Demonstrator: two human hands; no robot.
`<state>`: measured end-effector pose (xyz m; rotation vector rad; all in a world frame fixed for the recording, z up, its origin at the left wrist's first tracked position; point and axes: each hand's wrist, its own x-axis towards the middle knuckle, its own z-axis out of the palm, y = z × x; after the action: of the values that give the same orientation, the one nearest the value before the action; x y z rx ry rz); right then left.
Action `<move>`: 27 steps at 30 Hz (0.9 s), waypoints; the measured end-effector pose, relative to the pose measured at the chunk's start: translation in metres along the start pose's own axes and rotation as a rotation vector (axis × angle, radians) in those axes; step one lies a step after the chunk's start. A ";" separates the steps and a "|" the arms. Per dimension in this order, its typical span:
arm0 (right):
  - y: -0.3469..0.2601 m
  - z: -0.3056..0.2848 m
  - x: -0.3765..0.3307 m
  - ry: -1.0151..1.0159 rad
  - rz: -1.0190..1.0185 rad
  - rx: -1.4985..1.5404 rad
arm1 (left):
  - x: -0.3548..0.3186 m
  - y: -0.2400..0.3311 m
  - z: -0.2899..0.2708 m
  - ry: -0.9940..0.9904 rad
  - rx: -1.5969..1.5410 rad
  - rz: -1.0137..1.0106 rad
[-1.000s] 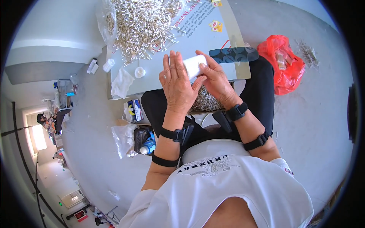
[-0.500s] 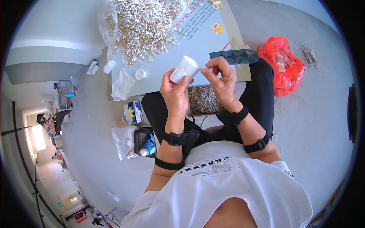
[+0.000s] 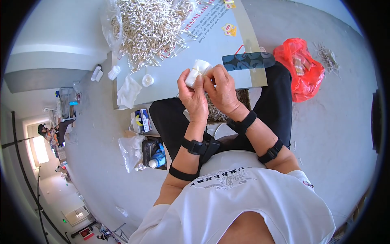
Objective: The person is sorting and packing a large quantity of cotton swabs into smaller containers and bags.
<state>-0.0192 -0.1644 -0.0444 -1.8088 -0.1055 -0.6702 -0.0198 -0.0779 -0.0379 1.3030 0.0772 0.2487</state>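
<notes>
Far on the left, a person [image 3: 53, 131] is at the side of the room. Next comes a small white box [image 3: 96, 73] with a dark end, then a white jar [image 3: 114, 72] by the table's left edge. On the table [image 3: 162, 90] lie a crumpled white cloth [image 3: 128, 92] and a little round white tub [image 3: 148, 80]. Lower down, off the table, are a clear bag [image 3: 131, 153], a blue and yellow box [image 3: 141, 120] and a blue bottle [image 3: 157, 160]. A big messy pile of cotton swabs [image 3: 150, 34] sits at the back of the table. The left hand [image 3: 194, 99] holds a white bundle [image 3: 198, 69] above the table's near edge, pinching it between the thumb and the bent fingers. The right hand [image 3: 222, 89] is at the bundle's right side, its fingers curled and the thumb and first finger close together; I cannot tell if they pinch a bit of it. Under the hands are lots of thin sticks [image 3: 215, 112]. Further right come yellow packets [image 3: 229, 29], a dark strip [image 3: 244, 61], a shiny red bag [image 3: 300, 70] on the floor and a small heap of bits [image 3: 327, 57] beside it.
</notes>
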 end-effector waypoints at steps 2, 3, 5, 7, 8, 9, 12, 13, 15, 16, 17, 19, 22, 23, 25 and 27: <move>0.005 0.003 -0.001 0.029 -0.003 0.048 | 0.004 -0.001 0.003 0.007 0.187 0.063; 0.007 0.005 -0.001 0.063 0.000 0.116 | 0.007 -0.004 0.001 0.010 0.187 0.062; 0.013 0.006 0.000 0.094 0.005 0.183 | 0.013 -0.006 -0.007 -0.063 0.491 0.139; 0.025 -0.001 0.003 -0.060 0.376 0.321 | 0.017 -0.006 -0.011 -0.079 0.578 0.246; 0.032 -0.004 0.007 -0.123 0.560 0.560 | 0.020 -0.005 -0.012 -0.094 0.664 0.357; 0.032 -0.007 0.009 -0.126 0.564 0.559 | 0.022 -0.005 -0.016 -0.091 0.666 0.353; 0.033 -0.007 0.014 -0.127 0.749 0.761 | 0.029 -0.006 -0.024 -0.174 0.658 0.269; 0.037 -0.004 0.013 -0.126 0.753 0.758 | 0.030 -0.007 -0.025 -0.210 0.645 0.219; 0.041 0.003 0.012 -0.044 0.319 0.190 | 0.033 -0.007 -0.027 -0.245 0.631 0.164; 0.042 0.006 0.012 -0.047 0.322 0.188 | 0.035 -0.006 -0.027 -0.260 0.651 0.103; 0.042 0.010 0.012 -0.010 0.376 0.140 | 0.037 -0.006 -0.026 -0.275 0.671 0.042; 0.047 0.018 0.015 0.023 0.422 0.091 | 0.042 -0.015 -0.029 -0.252 0.633 0.026; 0.065 0.034 0.023 0.065 0.576 0.156 | 0.049 -0.029 -0.038 -0.179 0.564 -0.041; 0.069 0.037 0.026 -0.016 0.584 0.100 | 0.051 -0.033 -0.042 -0.129 0.532 -0.093; 0.078 0.039 0.032 -0.102 0.597 0.037 | 0.054 -0.034 -0.045 -0.096 0.409 -0.211; 0.087 0.042 0.038 -0.104 1.083 0.525 | 0.056 -0.038 -0.046 -0.056 0.286 -0.328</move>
<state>0.0629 -0.1669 -0.1079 -1.1369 0.5507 0.2215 0.0312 -0.0307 -0.0820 1.5560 0.2848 -0.0833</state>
